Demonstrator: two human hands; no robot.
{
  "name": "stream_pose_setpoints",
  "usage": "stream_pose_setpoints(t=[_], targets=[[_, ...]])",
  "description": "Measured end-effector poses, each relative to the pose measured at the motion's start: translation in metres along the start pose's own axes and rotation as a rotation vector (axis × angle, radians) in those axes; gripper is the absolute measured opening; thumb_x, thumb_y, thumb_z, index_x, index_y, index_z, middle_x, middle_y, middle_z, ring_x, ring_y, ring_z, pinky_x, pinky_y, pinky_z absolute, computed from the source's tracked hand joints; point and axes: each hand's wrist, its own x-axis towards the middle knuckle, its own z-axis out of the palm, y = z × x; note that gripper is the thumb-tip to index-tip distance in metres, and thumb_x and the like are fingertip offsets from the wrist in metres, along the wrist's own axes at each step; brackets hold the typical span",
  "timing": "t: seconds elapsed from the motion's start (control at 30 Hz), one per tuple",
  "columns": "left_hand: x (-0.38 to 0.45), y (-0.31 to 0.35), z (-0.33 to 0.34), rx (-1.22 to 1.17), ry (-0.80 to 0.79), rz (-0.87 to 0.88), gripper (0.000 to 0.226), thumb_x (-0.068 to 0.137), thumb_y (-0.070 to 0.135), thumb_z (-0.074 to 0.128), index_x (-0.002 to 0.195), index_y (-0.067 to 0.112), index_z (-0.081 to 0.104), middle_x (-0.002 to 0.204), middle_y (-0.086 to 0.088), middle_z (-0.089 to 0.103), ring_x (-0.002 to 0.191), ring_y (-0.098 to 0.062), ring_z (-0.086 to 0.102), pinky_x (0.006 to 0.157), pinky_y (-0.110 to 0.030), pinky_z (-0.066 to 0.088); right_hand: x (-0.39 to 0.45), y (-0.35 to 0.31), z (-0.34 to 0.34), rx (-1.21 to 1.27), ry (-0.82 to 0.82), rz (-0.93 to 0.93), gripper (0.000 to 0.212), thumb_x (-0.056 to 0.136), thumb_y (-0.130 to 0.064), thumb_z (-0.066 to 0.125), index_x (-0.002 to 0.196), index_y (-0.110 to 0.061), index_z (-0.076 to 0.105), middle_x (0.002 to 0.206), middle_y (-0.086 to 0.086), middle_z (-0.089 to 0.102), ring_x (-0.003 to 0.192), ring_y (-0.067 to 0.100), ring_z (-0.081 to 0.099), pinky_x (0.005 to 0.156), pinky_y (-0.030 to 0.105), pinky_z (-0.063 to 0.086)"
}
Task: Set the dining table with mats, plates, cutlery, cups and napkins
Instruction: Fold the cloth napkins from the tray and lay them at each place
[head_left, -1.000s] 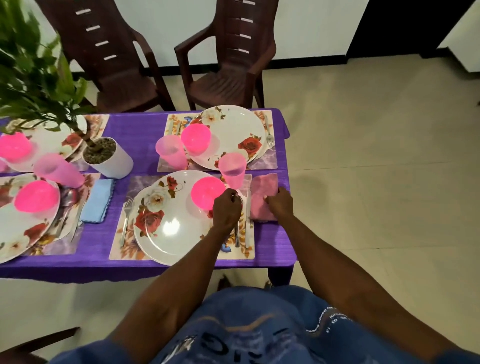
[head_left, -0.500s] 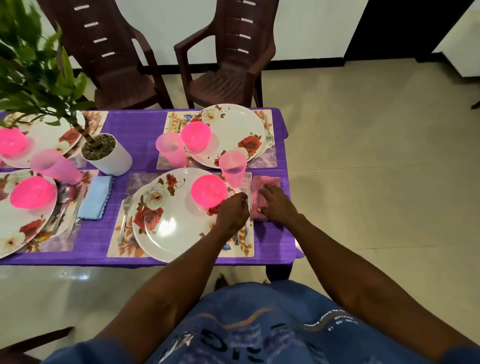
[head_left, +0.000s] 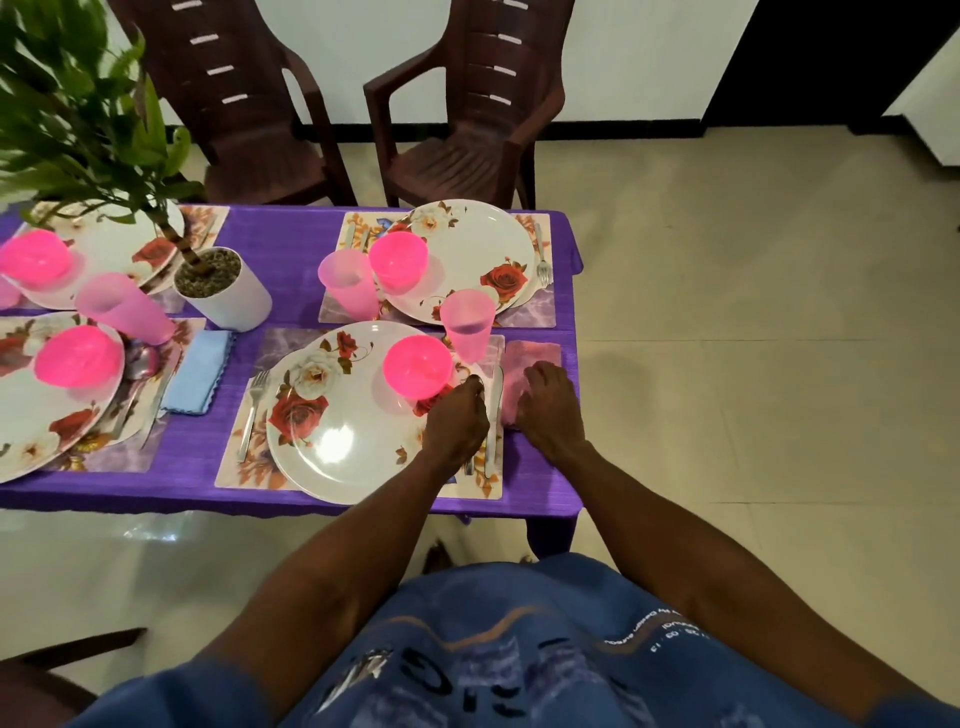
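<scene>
1. Left hand (head_left: 457, 421) is curled over the spoon (head_left: 480, 385) beside the near plate (head_left: 343, 415), gripping it I think.
2. Right hand (head_left: 548, 405) lies open and flat on the pink napkin (head_left: 530, 358).
3. Napkin's at the worktop (head_left: 291, 234) corner, just right of the knife (head_left: 494, 410).

On the counter (head_left: 291, 228), a plate (head_left: 353, 415) sat on a mat (head_left: 270, 467), fork (head_left: 253, 410) left, knife (head_left: 494, 410) right, napkin (head_left: 530, 353) beyond, bowl (head_left: 417, 365) on the plate.
</scene>
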Motion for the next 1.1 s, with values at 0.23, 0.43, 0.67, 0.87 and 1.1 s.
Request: stream_pose_setpoints(t=[0.23, 0.43, 0.67, 0.87, 1.1], targets=[[-0.039, -0.017, -0.001, -0.054, 0.123, -0.047, 0.027, 0.098, 0.020, 0.053, 0.124, 0.015, 0.051, 0.110, -0.008, 0.067, 0.093, -0.027, 0.066, 0.076, -0.039, 0.055, -0.019, -0.038, 0.013, 0.037, 0.033, -0.148, 0.015, 0.076, -0.004, 0.063, 0.091, -0.004, 0.064, 0.084, 0.015, 0.065, 0.076, 0.030, 0.059, 0.067, 0.037, 0.049], [-0.086, -0.060, -0.028, 0.009, 0.294, -0.308, 0.030, 0.097, 0.025, 0.051, 0.120, 0.008, 0.057, 0.112, -0.011, 0.066, 0.097, -0.029, 0.063, 0.080, -0.037, 0.050, -0.029, -0.097, 0.040, 0.112, -0.016, -0.439, 0.031, 0.074, -0.011, 0.041, 0.093, -0.002, 0.064, 0.089, 0.018, 0.064, 0.085, 0.035, 0.058, 0.078, 0.037, 0.042], [-0.132, -0.133, -0.060, 0.058, 0.490, -0.497, 0.023, 0.098, 0.016, 0.048, 0.113, 0.003, 0.061, 0.107, -0.018, 0.066, 0.093, -0.034, 0.061, 0.079, -0.044, 0.050, -0.035, -0.200, 0.067, 0.190, -0.146, -0.709, 0.030, 0.077, -0.012, 0.040, 0.088, 0.001, 0.065, 0.083, 0.018, 0.064, 0.074, 0.035, 0.060, 0.064, 0.040, 0.053], [-0.178, -0.235, -0.098, 0.128, 0.581, -0.678, 0.020, 0.090, 0.017, 0.043, 0.099, 0.009, 0.059, 0.092, -0.013, 0.061, 0.082, -0.034, 0.057, 0.075, -0.043, 0.047, -0.043, -0.311, 0.112, 0.183, -0.331, -0.799, 0.021, 0.082, -0.011, 0.067, 0.101, -0.001, 0.065, 0.095, 0.017, 0.067, 0.085, 0.033, 0.061, 0.071, 0.040, 0.053], [-0.247, -0.354, -0.154, 0.175, 0.442, -0.918, 0.033, 0.095, 0.019, 0.051, 0.125, 0.008, 0.055, 0.121, -0.013, 0.059, 0.112, -0.032, 0.054, 0.095, -0.042, 0.041, -0.065, -0.460, 0.171, 0.073, -0.528, -1.067, 0.025, 0.081, -0.005, 0.061, 0.106, -0.006, 0.063, 0.104, 0.014, 0.066, 0.093, 0.031, 0.062, 0.081, 0.038, 0.050]])
